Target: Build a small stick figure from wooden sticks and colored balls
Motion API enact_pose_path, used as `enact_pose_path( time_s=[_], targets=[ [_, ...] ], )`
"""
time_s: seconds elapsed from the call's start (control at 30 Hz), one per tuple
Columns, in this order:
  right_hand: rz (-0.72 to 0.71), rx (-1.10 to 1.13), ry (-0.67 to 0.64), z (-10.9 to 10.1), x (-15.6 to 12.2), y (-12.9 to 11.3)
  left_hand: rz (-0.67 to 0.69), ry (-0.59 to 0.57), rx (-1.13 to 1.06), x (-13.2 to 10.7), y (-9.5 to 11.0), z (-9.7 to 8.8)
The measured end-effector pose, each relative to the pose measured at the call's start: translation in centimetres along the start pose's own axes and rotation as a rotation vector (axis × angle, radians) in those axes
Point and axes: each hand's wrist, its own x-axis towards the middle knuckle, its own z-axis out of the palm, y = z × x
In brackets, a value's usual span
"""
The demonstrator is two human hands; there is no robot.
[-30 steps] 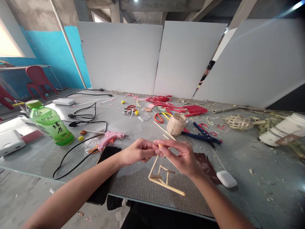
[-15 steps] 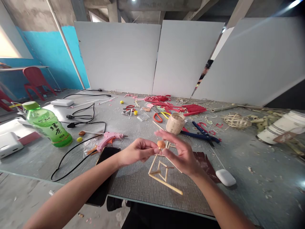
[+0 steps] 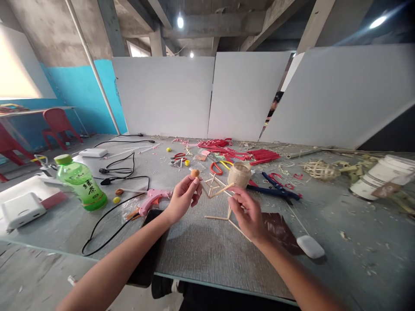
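So, we've got both hands up over the near part of the table (image 3: 201, 252), working on a little stick frame (image 3: 210, 190) made of thin pale sticks. Our left hand (image 3: 183, 198) is curled nearly closed, with a small orange-brown ball (image 3: 195, 173) at the tips of the thumb and forefinger; honestly, we can't quite tell whether they're pinching just the ball or also the stick end right beside it. Our right hand (image 3: 247, 211) has its thumb and fingers drawn together on the frame, other fingers loosely bent. The frame sits between our hands, one angular part pointing away from us and more sticks spreading out low by our right fingers. Just behind it there's a beige round pot (image 3: 239, 173), with dark blue cutters (image 3: 275, 188) lying to the right of that. Over on our left we've got a pink glue gun (image 3: 152, 200) on its side, then a green drink bottle (image 3: 82, 185) further out, plus a black phone (image 3: 142, 272) partly under our forearm. By our right wrist there's a dark brown sheet (image 3: 280, 231), with a white case (image 3: 310, 246) near it. Red strips (image 3: 264, 156) are piled toward the back.
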Motion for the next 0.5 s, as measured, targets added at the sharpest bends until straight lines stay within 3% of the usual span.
enact_pose_path(
  time_s=[0.17, 0.3, 0.5],
  targets=[
    [-0.071, -0.066, 0.034, 0.4, 0.2, 0.0, 0.074, -0.135, 0.056, -0.6, -0.4, -0.1],
    [-0.197, -0.127, 0.066, 0.0, 0.2, 0.4, 0.066, -0.201, -0.052, -0.8, -0.7, -0.8],
    [-0.232, -0.106, 0.042, -0.2, 0.0, 0.3, -0.087, -0.059, -0.097, 0.3, -1.6, -1.3]
  ],
)
